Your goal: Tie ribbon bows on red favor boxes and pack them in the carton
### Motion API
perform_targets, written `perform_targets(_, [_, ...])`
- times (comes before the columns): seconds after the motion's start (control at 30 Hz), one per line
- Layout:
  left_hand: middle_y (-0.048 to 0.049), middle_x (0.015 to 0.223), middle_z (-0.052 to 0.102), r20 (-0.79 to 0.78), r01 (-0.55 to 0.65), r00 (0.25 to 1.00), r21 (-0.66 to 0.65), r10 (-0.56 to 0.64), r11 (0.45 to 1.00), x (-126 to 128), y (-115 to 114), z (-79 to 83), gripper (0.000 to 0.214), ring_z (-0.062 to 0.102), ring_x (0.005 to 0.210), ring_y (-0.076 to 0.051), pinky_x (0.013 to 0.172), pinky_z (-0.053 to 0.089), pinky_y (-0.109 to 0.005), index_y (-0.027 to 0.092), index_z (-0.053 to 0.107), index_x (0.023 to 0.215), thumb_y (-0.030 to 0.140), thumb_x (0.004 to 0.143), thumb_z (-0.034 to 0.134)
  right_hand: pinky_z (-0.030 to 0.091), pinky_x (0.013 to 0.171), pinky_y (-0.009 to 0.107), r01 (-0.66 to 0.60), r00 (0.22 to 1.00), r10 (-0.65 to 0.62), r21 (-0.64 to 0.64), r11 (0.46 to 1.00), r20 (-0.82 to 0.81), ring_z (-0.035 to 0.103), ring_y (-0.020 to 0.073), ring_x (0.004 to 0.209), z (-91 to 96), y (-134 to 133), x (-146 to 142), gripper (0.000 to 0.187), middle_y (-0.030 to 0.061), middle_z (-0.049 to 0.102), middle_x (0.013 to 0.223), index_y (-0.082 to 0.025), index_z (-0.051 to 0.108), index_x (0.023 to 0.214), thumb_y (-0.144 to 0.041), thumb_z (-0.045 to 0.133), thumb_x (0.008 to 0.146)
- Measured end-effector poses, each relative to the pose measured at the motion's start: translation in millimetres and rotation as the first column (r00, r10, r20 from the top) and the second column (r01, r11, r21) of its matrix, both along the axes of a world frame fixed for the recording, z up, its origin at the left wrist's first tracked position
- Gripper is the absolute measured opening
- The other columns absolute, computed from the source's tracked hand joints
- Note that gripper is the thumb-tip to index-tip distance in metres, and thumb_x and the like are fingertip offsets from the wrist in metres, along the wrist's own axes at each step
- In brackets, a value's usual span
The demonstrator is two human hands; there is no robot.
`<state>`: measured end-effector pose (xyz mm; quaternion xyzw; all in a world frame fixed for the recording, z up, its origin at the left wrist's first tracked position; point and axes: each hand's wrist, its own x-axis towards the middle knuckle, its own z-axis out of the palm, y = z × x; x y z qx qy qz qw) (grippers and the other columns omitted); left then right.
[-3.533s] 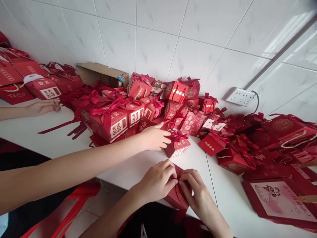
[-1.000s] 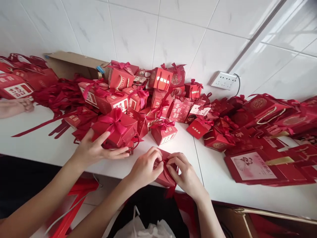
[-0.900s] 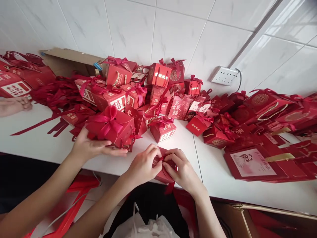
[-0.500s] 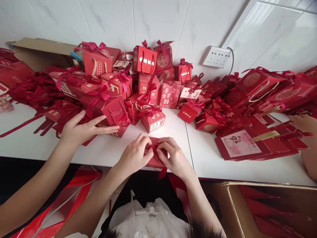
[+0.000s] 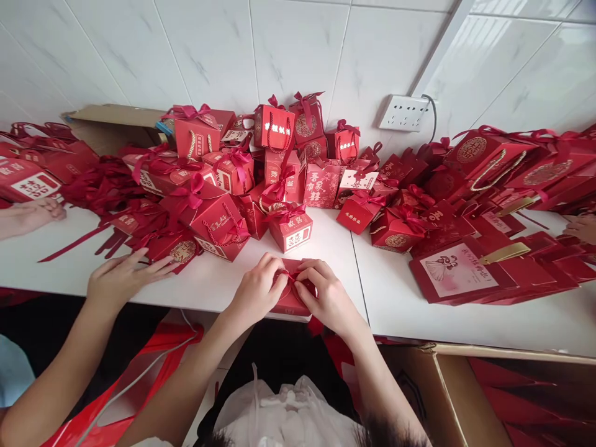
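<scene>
My left hand and my right hand are both closed on a small red gift box at the near edge of the white table. Their fingertips pinch the red ribbon at the top of the box. Just beyond stands a small red box with a bow. A co-worker's hand lies open on the table to my left, close to a larger red box with rope handles.
A heap of red gift boxes and bags fills the back of the table up to the tiled wall. Flat red cards lie at the right. A wall socket sits above. Another person's hand rests at far left. An open carton is below right.
The co-worker's hand has let go of the larger red box and drawn back toward the table edge. My hands stay on the small box, still working its ribbon.
</scene>
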<state>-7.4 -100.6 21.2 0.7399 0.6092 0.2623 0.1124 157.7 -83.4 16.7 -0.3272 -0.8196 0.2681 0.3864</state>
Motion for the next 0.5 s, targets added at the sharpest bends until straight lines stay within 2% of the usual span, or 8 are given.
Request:
perform_targets(0.17, [-0.0013,0.082,0.056,-0.123,0.003,0.992,-0.005,-0.004,1.0,-3.7,2.1,10.3,0.014,0.057,0.064,-0.015,0.057,0.041,-0.026,0.02,0.05,0.075,0.021,0.086,0.041,0.051,0.087,0.039,0.009,0.999,-0.009,0.003,1.0,0.038,0.056,0.0217,0.099,0.4,-0.5,-2.6,0.006,0.0098,0.056,0.102,-0.02,0.058,0.088,-0.015,0.054,0.087])
perform_targets(0.37, [0.0001,0.077,0.058,-0.008,-0.074,0.997,0.059,0.075,0.996,1.6,3.9,0.0,0.016,0.057,0.065,-0.015,0.057,0.04,-0.025,0.021,0.047,0.075,0.015,0.086,0.037,0.05,0.087,0.039,0.001,1.0,-0.001,-0.024,1.0,0.007,0.055,0.021,0.1,0.4,1.0,3.1,0.008,0.0084,0.056,0.1,-0.021,0.056,0.088,-0.014,0.052,0.088])
perform_targets(0.5, [-0.0008,0.08,0.06,0.017,0.009,1.0,0.177,-0.012,0.984,0.7,2.0,-2.9,0.017,0.058,0.07,-0.015,0.066,0.044,-0.026,0.02,0.048,0.08,0.009,0.084,0.037,0.05,0.087,0.04,-0.008,1.0,0.008,-0.009,1.0,0.0,0.054,0.022,0.104,-1.7,0.4,5.8,0.01,0.0091,0.056,0.103,-0.022,0.056,0.091,-0.014,0.051,0.089])
